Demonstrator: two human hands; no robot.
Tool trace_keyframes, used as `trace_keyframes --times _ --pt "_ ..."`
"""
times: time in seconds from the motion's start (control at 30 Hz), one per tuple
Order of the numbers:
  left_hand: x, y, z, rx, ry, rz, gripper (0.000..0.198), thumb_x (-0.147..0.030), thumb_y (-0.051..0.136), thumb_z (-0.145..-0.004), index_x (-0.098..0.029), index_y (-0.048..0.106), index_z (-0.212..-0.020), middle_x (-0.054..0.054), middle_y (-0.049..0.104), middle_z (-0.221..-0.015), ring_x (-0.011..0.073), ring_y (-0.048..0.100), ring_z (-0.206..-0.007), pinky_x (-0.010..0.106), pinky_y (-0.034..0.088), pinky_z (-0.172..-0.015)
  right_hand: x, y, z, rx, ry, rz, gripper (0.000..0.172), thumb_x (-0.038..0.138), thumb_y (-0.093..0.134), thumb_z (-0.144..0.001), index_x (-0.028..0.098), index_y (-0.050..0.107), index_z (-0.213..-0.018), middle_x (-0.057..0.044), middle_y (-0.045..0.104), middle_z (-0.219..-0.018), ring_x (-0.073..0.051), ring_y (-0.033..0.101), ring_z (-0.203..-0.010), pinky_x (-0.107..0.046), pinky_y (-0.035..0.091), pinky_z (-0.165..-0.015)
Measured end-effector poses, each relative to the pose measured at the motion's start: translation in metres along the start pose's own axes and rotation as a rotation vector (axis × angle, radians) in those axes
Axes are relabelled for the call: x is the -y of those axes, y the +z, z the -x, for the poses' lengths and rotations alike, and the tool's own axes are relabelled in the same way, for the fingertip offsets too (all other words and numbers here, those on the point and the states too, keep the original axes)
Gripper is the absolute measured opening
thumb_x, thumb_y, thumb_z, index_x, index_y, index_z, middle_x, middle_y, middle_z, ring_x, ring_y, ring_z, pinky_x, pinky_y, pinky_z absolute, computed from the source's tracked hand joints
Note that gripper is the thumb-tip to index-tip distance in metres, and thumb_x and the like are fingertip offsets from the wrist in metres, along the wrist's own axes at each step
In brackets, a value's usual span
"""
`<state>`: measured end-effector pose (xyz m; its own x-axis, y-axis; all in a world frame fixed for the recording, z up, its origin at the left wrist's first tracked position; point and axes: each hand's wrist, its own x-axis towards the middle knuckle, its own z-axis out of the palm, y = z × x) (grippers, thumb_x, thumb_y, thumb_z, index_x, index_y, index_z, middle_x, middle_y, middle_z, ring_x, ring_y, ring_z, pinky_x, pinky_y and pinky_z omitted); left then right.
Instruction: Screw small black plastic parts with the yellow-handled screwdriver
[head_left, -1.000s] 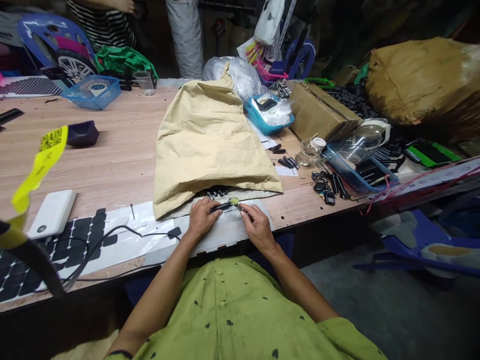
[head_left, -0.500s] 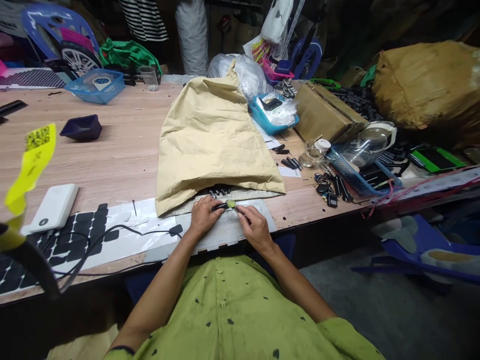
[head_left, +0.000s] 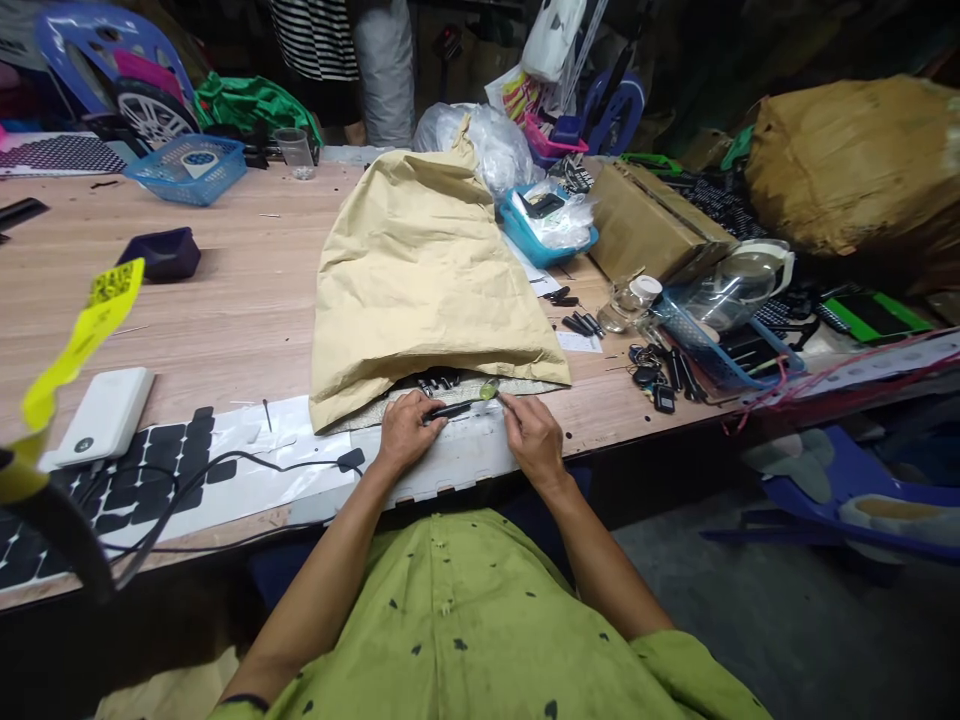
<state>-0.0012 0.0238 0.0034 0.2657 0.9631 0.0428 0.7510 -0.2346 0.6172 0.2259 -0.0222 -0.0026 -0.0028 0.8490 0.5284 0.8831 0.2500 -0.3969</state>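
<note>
My left hand (head_left: 407,432) is closed around a slim black rod (head_left: 454,409), which points to the right; its exact kind is unclear. At the rod's far end is a small yellow-green round piece (head_left: 489,390), possibly a roll of tape. The fingertips of my right hand (head_left: 534,436) are pinched at the right edge of this piece. Both hands are over a pale grey sheet (head_left: 427,478) at the table's front edge. Just behind them lies a beige cloth bag (head_left: 427,270), and several small black shiny parts (head_left: 439,383) show under its front opening.
To the left are a white power bank (head_left: 106,415) with a black cable and a dark purple tray (head_left: 161,254). A cardboard box (head_left: 649,220), a blue basket (head_left: 720,340) and loose black parts (head_left: 664,378) crowd the right. A yellow tag (head_left: 79,345) hangs close at left.
My right hand has moved right and slightly away from my left hand. The yellow-green piece has shifted right and up with it, and more of the black rod shows. The left hand stays put.
</note>
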Motion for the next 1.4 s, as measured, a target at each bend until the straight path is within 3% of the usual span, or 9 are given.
trace_keyframes --times 0.17,0.4,0.6,0.73,1.0,1.17,1.3,1.4 --pt "0.002 0.001 0.0 0.0 0.012 0.001 0.023 -0.028 0.068 -0.084 -0.029 0.08 -0.104 0.003 0.068 -0.088 0.0239 0.062 -0.092 0.036 0.047 -0.087 -0.018 0.006 0.003 0.005 0.024 0.192 0.029 0.014 0.051 -0.096 0.021 0.076 -0.111 -0.008 0.069 -0.09 -0.021 0.059 -0.081 -0.032 0.048 -0.075" --pt "0.007 -0.002 0.004 0.024 0.051 0.05 0.021 -0.032 0.068 -0.087 -0.027 0.079 -0.105 0.004 0.068 -0.094 0.0253 0.06 -0.098 0.04 0.046 -0.09 -0.016 0.014 0.007 -0.012 0.005 0.26 0.028 0.014 0.052 -0.095 0.021 0.074 -0.112 -0.008 0.066 -0.091 -0.022 0.054 -0.082 -0.032 0.042 -0.073" --pt "0.008 -0.015 0.046 0.177 0.313 0.133 0.019 -0.036 0.069 -0.09 -0.03 0.079 -0.105 0.007 0.065 -0.118 0.0279 0.055 -0.112 0.046 0.044 -0.099 -0.014 0.015 0.007 -0.022 0.014 0.278 0.029 0.014 0.051 -0.096 0.021 0.073 -0.111 -0.008 0.065 -0.09 -0.022 0.053 -0.082 -0.032 0.041 -0.072" --pt "0.011 -0.016 0.077 0.232 0.444 0.06 0.017 -0.032 0.069 -0.09 -0.03 0.078 -0.104 0.008 0.061 -0.132 0.0307 0.051 -0.122 0.049 0.043 -0.104 -0.015 0.015 0.008 -0.01 0.029 0.262 0.029 0.014 0.05 -0.095 0.021 0.073 -0.112 -0.009 0.064 -0.091 -0.023 0.052 -0.083 -0.033 0.04 -0.072" --pt "0.018 -0.003 0.095 0.054 0.573 -0.094 0.022 -0.026 0.064 -0.093 -0.028 0.075 -0.111 0.012 0.06 -0.138 0.0318 0.052 -0.125 0.049 0.047 -0.1 -0.014 0.016 0.009 -0.002 0.039 0.262 0.029 0.014 0.05 -0.095 0.022 0.072 -0.113 -0.009 0.064 -0.091 -0.023 0.052 -0.083 -0.033 0.04 -0.073" --pt "0.012 -0.003 0.097 -0.029 0.601 -0.118 0.015 -0.021 0.06 -0.094 -0.024 0.074 -0.098 0.012 0.065 -0.132 0.0288 0.057 -0.118 0.045 0.05 -0.096 -0.012 0.016 0.008 -0.011 0.033 0.28 0.029 0.014 0.051 -0.095 0.021 0.073 -0.112 -0.009 0.063 -0.091 -0.023 0.052 -0.083 -0.033 0.039 -0.073" --pt "0.008 -0.005 0.092 -0.077 0.494 -0.032 0.011 -0.028 0.063 -0.092 -0.024 0.074 -0.092 0.011 0.07 -0.12 0.0274 0.062 -0.109 0.043 0.052 -0.091 -0.011 0.016 0.008 -0.018 0.018 0.299 0.028 0.014 0.052 -0.095 0.021 0.073 -0.112 -0.008 0.063 -0.09 -0.023 0.052 -0.082 -0.033 0.039 -0.073" --pt "0.006 -0.01 0.071 -0.187 0.296 0.041 0.018 -0.033 0.058 -0.095 -0.022 0.072 -0.091 0.008 0.073 -0.096 0.0232 0.066 -0.09 0.036 0.054 -0.078 -0.012 0.016 0.008 -0.013 0.009 0.302 0.028 0.014 0.052 -0.095 0.021 0.073 -0.111 -0.008 0.063 -0.089 -0.023 0.051 -0.082 -0.032 0.039 -0.072"
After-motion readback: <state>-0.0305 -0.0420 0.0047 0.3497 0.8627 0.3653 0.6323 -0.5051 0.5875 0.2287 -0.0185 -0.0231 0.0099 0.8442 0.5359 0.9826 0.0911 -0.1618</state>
